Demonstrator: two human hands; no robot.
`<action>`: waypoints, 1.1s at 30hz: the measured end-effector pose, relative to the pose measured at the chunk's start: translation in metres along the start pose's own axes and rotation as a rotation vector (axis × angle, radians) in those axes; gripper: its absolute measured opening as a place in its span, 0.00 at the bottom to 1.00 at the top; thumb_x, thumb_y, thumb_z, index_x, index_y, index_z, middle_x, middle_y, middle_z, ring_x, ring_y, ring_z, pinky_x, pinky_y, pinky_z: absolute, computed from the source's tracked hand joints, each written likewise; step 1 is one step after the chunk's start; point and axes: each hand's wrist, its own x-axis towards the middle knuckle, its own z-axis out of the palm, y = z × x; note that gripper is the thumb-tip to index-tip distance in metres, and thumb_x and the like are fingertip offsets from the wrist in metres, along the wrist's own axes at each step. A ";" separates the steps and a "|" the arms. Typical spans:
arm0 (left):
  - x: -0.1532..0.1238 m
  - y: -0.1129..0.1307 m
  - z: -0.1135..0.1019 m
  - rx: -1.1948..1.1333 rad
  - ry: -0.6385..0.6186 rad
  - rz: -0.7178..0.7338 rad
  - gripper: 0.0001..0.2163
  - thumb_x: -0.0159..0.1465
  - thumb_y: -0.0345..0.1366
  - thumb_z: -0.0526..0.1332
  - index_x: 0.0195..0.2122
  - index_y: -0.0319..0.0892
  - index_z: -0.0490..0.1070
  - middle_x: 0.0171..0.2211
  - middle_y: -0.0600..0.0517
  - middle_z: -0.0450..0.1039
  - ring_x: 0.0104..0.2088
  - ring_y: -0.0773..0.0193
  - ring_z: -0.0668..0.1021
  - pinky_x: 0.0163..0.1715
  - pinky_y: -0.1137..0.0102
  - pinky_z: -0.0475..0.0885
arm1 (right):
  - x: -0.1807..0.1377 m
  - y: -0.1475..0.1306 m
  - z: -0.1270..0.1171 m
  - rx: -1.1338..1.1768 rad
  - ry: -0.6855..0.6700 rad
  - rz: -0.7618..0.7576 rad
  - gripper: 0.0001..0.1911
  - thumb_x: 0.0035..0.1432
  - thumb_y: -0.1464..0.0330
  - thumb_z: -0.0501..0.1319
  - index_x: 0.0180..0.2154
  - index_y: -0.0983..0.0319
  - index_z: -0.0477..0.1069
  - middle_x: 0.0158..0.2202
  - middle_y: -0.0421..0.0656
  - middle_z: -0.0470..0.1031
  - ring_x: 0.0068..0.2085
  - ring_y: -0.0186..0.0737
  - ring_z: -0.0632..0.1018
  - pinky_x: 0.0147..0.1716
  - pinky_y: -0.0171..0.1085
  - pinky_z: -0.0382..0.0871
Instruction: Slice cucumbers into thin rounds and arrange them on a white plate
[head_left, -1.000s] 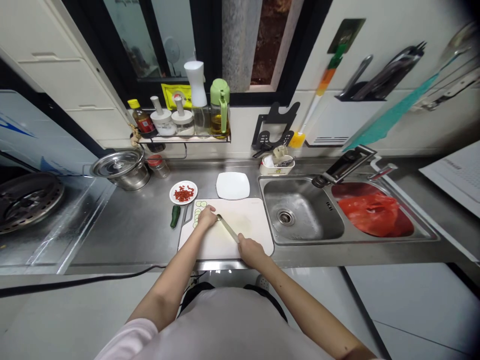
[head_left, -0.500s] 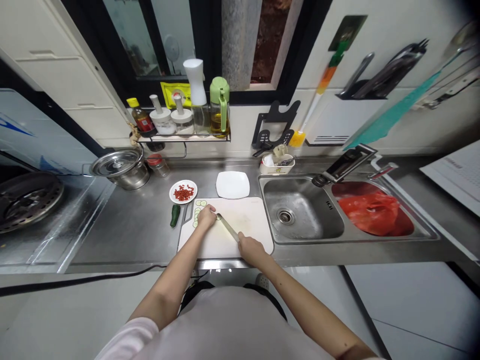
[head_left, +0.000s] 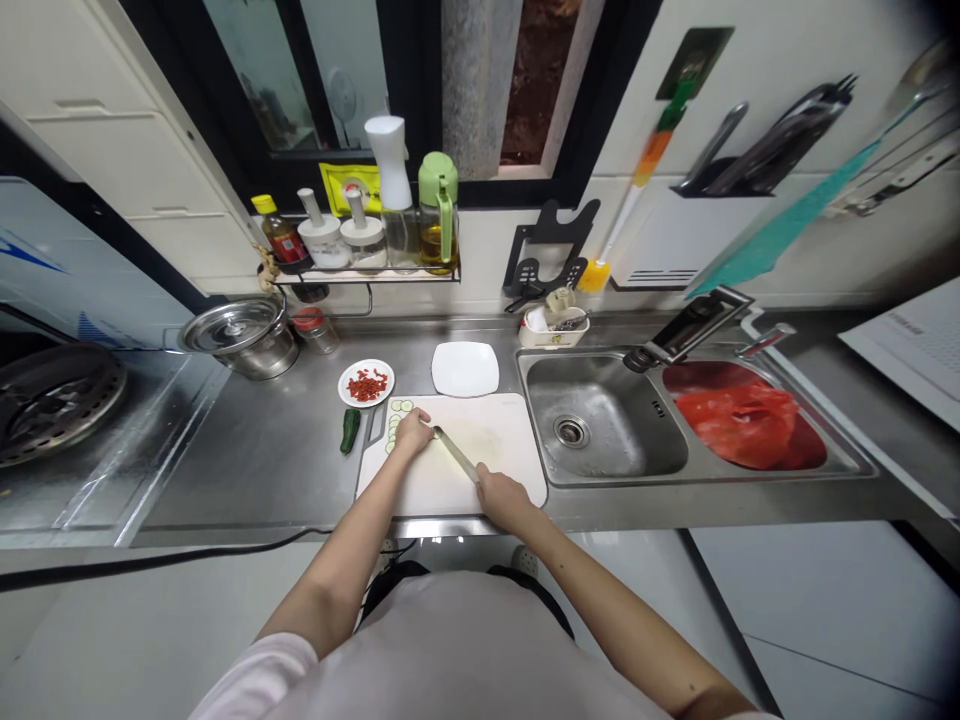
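A white cutting board (head_left: 495,450) lies on the steel counter in front of me. My left hand (head_left: 412,432) is curled over a piece of cucumber near the board's left end, fingers closed on it. My right hand (head_left: 501,497) grips the handle of a knife (head_left: 454,454) whose blade tip meets the left hand's fingers. Several cucumber slices (head_left: 399,409) lie at the board's far left corner. A dark green cucumber end (head_left: 349,431) rests on the counter just left of the board.
A small plate of chopped red chili (head_left: 366,383) and a white square plate (head_left: 465,368) sit behind the board. The sink (head_left: 600,432) lies to the right, with a red basin (head_left: 739,425) beyond it. A lidded steel pot (head_left: 244,335) stands at left, under a condiment rack (head_left: 367,250).
Almost nothing differs; both hands stay on the board with the knife against the cucumber, and the view shifts very slightly.
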 end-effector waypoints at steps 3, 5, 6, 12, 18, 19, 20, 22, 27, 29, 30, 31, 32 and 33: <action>0.002 -0.002 -0.001 -0.029 -0.038 0.031 0.15 0.51 0.29 0.65 0.40 0.45 0.72 0.35 0.53 0.78 0.32 0.66 0.77 0.31 0.75 0.67 | 0.001 0.002 0.000 -0.002 0.017 -0.008 0.12 0.65 0.69 0.45 0.48 0.62 0.59 0.42 0.52 0.75 0.42 0.45 0.77 0.36 0.38 0.64; 0.003 -0.003 -0.001 -0.045 -0.060 0.045 0.14 0.50 0.28 0.65 0.39 0.43 0.74 0.35 0.52 0.78 0.33 0.67 0.77 0.31 0.76 0.67 | 0.002 0.002 0.000 -0.002 0.024 -0.013 0.12 0.65 0.69 0.45 0.48 0.62 0.59 0.41 0.52 0.75 0.42 0.45 0.77 0.35 0.38 0.64; 0.003 -0.003 -0.002 -0.050 -0.067 0.049 0.13 0.50 0.27 0.64 0.38 0.43 0.75 0.36 0.52 0.79 0.33 0.67 0.77 0.31 0.76 0.67 | 0.002 0.002 0.000 -0.001 0.023 -0.013 0.12 0.65 0.70 0.45 0.48 0.63 0.59 0.41 0.52 0.75 0.41 0.45 0.77 0.35 0.38 0.64; 0.002 -0.002 -0.003 -0.063 -0.087 0.054 0.11 0.50 0.27 0.65 0.35 0.42 0.77 0.34 0.52 0.80 0.32 0.67 0.77 0.30 0.77 0.67 | 0.000 -0.002 -0.001 0.006 0.005 -0.001 0.12 0.64 0.70 0.45 0.48 0.63 0.59 0.41 0.51 0.75 0.42 0.47 0.77 0.35 0.38 0.64; 0.002 -0.002 -0.004 -0.058 -0.094 0.050 0.11 0.51 0.27 0.64 0.36 0.42 0.78 0.34 0.52 0.80 0.31 0.68 0.78 0.30 0.76 0.68 | -0.001 -0.006 -0.004 0.011 0.001 0.011 0.12 0.65 0.69 0.46 0.48 0.63 0.59 0.42 0.52 0.75 0.42 0.46 0.77 0.35 0.38 0.63; 0.002 -0.002 -0.004 -0.054 -0.093 0.050 0.11 0.51 0.27 0.64 0.36 0.42 0.77 0.35 0.52 0.80 0.32 0.67 0.78 0.30 0.76 0.68 | -0.001 -0.007 -0.006 0.012 -0.001 0.012 0.12 0.65 0.69 0.46 0.48 0.63 0.59 0.42 0.52 0.75 0.42 0.46 0.77 0.35 0.38 0.63; 0.002 -0.002 -0.004 -0.049 -0.091 0.050 0.11 0.50 0.27 0.64 0.36 0.42 0.77 0.35 0.52 0.80 0.32 0.67 0.78 0.31 0.76 0.68 | -0.002 -0.007 -0.007 0.014 -0.001 0.011 0.12 0.65 0.69 0.46 0.48 0.63 0.60 0.42 0.52 0.75 0.42 0.46 0.77 0.35 0.38 0.63; 0.001 -0.001 -0.004 -0.038 -0.083 0.047 0.11 0.50 0.28 0.64 0.36 0.43 0.77 0.36 0.52 0.80 0.34 0.66 0.78 0.33 0.76 0.68 | -0.003 -0.006 -0.009 0.015 0.002 0.008 0.12 0.64 0.69 0.46 0.48 0.63 0.60 0.42 0.52 0.75 0.42 0.46 0.77 0.34 0.38 0.63; -0.002 0.004 -0.001 0.000 -0.033 0.033 0.12 0.51 0.29 0.64 0.37 0.45 0.76 0.40 0.50 0.79 0.42 0.62 0.77 0.40 0.72 0.68 | -0.009 0.005 -0.011 0.020 0.021 -0.009 0.12 0.65 0.66 0.45 0.47 0.61 0.61 0.42 0.51 0.75 0.43 0.46 0.76 0.34 0.37 0.61; -0.004 0.007 0.000 0.044 -0.013 0.043 0.11 0.51 0.29 0.64 0.37 0.45 0.76 0.42 0.50 0.78 0.44 0.60 0.77 0.42 0.71 0.68 | -0.013 0.012 -0.009 0.023 0.016 -0.005 0.12 0.65 0.66 0.46 0.46 0.61 0.61 0.42 0.50 0.75 0.43 0.46 0.76 0.33 0.36 0.59; -0.005 0.008 0.001 0.062 -0.013 0.048 0.11 0.51 0.30 0.64 0.37 0.45 0.75 0.42 0.49 0.78 0.44 0.60 0.77 0.42 0.71 0.68 | -0.015 0.015 -0.008 0.030 0.021 0.001 0.12 0.65 0.65 0.46 0.46 0.60 0.62 0.42 0.50 0.75 0.43 0.45 0.76 0.32 0.36 0.58; -0.006 0.009 0.001 0.072 -0.017 0.053 0.11 0.51 0.30 0.64 0.37 0.46 0.75 0.42 0.49 0.78 0.43 0.59 0.77 0.42 0.70 0.68 | -0.016 0.019 -0.007 0.035 0.021 0.020 0.12 0.66 0.64 0.46 0.45 0.60 0.62 0.41 0.49 0.76 0.42 0.45 0.76 0.32 0.35 0.57; -0.007 0.010 0.001 0.080 -0.015 0.054 0.11 0.51 0.31 0.65 0.37 0.45 0.75 0.41 0.49 0.77 0.43 0.59 0.77 0.41 0.70 0.68 | -0.017 0.022 -0.005 0.040 0.028 0.032 0.11 0.66 0.64 0.46 0.45 0.60 0.62 0.40 0.49 0.76 0.42 0.44 0.76 0.31 0.35 0.56; -0.008 0.011 0.000 0.087 -0.006 0.050 0.11 0.51 0.31 0.64 0.37 0.45 0.75 0.41 0.49 0.77 0.43 0.58 0.77 0.41 0.69 0.68 | -0.018 0.026 -0.004 0.042 0.033 0.047 0.11 0.66 0.64 0.46 0.44 0.60 0.62 0.40 0.49 0.76 0.41 0.43 0.76 0.30 0.34 0.55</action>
